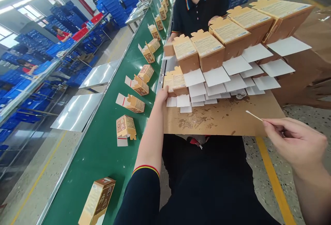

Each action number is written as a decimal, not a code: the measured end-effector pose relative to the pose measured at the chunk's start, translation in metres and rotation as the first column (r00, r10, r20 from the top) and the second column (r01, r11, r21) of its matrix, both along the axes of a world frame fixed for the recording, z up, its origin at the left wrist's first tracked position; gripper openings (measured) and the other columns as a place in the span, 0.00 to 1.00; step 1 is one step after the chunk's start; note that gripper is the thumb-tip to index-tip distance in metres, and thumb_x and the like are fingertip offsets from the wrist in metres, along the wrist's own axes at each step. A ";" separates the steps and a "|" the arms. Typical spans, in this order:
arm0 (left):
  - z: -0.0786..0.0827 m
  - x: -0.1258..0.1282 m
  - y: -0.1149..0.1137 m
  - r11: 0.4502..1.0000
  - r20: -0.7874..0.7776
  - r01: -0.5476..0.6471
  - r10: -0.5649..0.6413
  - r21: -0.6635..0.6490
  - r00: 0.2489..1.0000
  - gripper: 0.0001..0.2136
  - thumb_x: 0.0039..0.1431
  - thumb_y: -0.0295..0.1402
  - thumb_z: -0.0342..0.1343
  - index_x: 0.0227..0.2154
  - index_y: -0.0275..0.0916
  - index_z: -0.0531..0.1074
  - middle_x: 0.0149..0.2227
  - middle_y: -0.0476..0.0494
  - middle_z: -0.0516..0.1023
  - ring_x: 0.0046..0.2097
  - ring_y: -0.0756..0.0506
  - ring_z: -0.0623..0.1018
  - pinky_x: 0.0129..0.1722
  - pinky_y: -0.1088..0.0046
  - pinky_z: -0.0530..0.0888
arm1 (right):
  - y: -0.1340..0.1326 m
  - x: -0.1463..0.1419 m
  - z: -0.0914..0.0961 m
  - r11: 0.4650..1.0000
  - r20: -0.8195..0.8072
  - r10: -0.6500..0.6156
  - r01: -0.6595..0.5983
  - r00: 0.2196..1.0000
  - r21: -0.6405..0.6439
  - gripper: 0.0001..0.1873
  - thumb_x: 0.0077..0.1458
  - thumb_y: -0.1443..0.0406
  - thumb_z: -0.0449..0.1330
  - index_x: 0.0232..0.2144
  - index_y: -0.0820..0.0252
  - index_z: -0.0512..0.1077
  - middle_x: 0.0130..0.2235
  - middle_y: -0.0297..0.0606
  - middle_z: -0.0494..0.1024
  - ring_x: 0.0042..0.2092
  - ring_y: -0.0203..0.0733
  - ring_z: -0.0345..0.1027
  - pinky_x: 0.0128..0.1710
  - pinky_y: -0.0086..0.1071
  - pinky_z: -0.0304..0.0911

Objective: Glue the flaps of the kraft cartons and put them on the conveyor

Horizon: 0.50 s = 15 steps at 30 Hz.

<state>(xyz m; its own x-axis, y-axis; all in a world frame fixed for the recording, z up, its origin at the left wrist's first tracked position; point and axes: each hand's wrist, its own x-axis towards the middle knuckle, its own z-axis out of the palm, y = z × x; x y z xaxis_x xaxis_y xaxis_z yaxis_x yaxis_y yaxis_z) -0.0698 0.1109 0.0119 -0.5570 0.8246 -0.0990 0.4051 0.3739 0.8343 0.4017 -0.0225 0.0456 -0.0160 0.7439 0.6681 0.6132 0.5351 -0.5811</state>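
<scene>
The right hand (297, 139) is holding a cotton swab (254, 115), its grip pinching the stick narrowly between thumb and fingers, and the white tip is pointing left over a brown cardboard sheet (224, 123). The left hand (162, 94) is reaching forward to the left end of the stacked boxes (229, 32), resting by a lower box (180, 90) there (its fingers are partly hidden, so I cannot tell whether that grip is closing on anything). The boxes are standing in tiers above the sheet, and their white flaps (195, 78) are sticking out toward the near edge, one row overlapping another. Dark smears (195, 120) are marking the cardboard in front of them. On the left, a green belt (103, 156) is carrying more boxes in a line, several lying with their flaps open. Across the stack, another person (186, 14) is standing in a dark shirt. Beyond the belt, blue crates (111, 9) are piling high, and people in red (62, 34) are sitting at a long bench (64, 52).
</scene>
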 end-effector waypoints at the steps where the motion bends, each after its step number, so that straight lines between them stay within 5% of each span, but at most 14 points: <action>1: 0.000 -0.004 -0.015 1.000 0.008 -0.019 0.019 0.005 1.000 0.23 0.67 0.55 0.66 0.45 0.36 0.83 0.52 0.24 0.88 0.61 0.25 0.85 0.61 0.50 0.80 | 0.001 0.007 0.001 0.999 0.018 -0.035 0.035 0.999 -0.006 0.05 0.61 0.67 0.70 0.33 0.52 0.85 0.26 0.32 0.80 0.23 0.37 0.68 0.21 0.33 0.61; 3: 0.000 -0.014 -0.051 0.995 0.070 -0.079 0.075 0.063 0.995 0.27 0.67 0.59 0.65 0.48 0.37 0.82 0.54 0.26 0.88 0.61 0.28 0.85 0.62 0.50 0.81 | 0.007 0.018 0.003 0.994 0.065 -0.109 0.111 0.992 -0.020 0.05 0.61 0.64 0.69 0.32 0.52 0.85 0.24 0.33 0.79 0.23 0.38 0.68 0.22 0.34 0.61; 5: 0.000 -0.023 -0.091 0.954 0.230 -0.160 0.101 0.252 0.968 0.30 0.60 0.60 0.71 0.50 0.38 0.81 0.54 0.31 0.88 0.58 0.32 0.87 0.60 0.52 0.83 | 0.017 0.024 0.007 0.983 0.132 -0.170 0.177 0.977 -0.048 0.07 0.60 0.63 0.67 0.31 0.53 0.84 0.24 0.34 0.78 0.24 0.39 0.69 0.25 0.34 0.62; 9: -0.007 -0.022 -0.158 0.871 0.395 -0.180 -0.017 0.458 0.919 0.34 0.47 0.53 0.84 0.53 0.43 0.81 0.58 0.33 0.87 0.64 0.32 0.85 0.66 0.51 0.81 | 0.046 0.022 0.014 0.953 0.318 -0.144 0.218 0.937 -0.212 0.10 0.58 0.66 0.61 0.27 0.55 0.80 0.27 0.39 0.81 0.30 0.42 0.73 0.32 0.35 0.67; 15: -0.027 0.013 -0.180 0.903 0.316 -0.098 -0.044 0.418 0.948 0.39 0.42 0.51 0.87 0.54 0.42 0.79 0.59 0.32 0.86 0.65 0.30 0.85 0.73 0.44 0.76 | 0.091 -0.009 0.019 0.873 0.527 0.059 0.212 0.848 -0.439 0.12 0.63 0.69 0.58 0.29 0.60 0.78 0.34 0.47 0.82 0.35 0.45 0.73 0.39 0.36 0.66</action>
<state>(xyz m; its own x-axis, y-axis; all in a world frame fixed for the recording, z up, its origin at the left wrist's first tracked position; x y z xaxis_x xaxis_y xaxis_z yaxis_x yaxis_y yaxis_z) -0.0569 -0.0690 -0.0156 -0.5785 0.8113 0.0846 0.0945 -0.0364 0.9949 0.3928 0.0688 0.0648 -0.1808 0.9718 0.1511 0.9159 0.2223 -0.3341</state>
